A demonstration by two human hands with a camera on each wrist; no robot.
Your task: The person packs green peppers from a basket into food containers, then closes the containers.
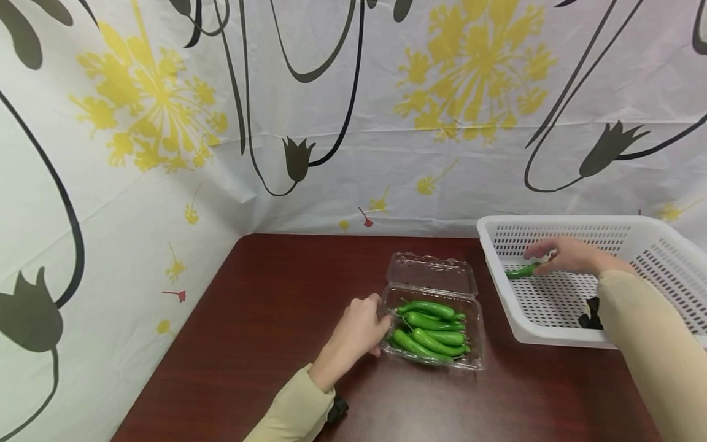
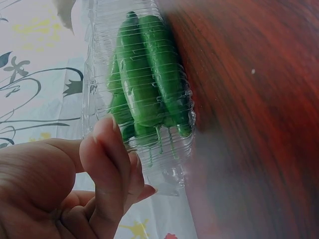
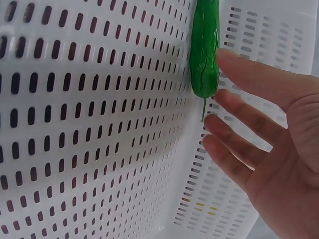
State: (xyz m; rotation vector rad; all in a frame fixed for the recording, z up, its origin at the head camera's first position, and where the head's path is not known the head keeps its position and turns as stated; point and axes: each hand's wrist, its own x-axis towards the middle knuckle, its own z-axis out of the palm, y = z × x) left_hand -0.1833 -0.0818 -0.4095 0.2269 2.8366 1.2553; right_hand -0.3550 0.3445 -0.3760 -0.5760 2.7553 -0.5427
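Note:
A clear plastic clamshell box [image 1: 479, 344] stands on the table with its lid [image 1: 433, 273] folded back. Several green chili peppers [image 1: 431, 331] lie in it side by side. My left hand [image 1: 359, 325] is at the box's left side, holding its edge between thumb and curled fingers, as the left wrist view [image 2: 107, 174] shows. Inside the white basket [image 1: 530, 328] my right hand [image 1: 571, 255] reaches over a single green chili pepper [image 1: 521, 272]. In the right wrist view its fingers are spread beside the pepper [image 3: 204, 55], with the thumb at the pepper's side.
The perforated basket stands at the right of the dark red-brown table [image 1: 287, 294]. A black object [image 1: 591, 314] shows under the right forearm. Behind the table and along its left hangs a white sheet [image 1: 331, 202] with floral prints.

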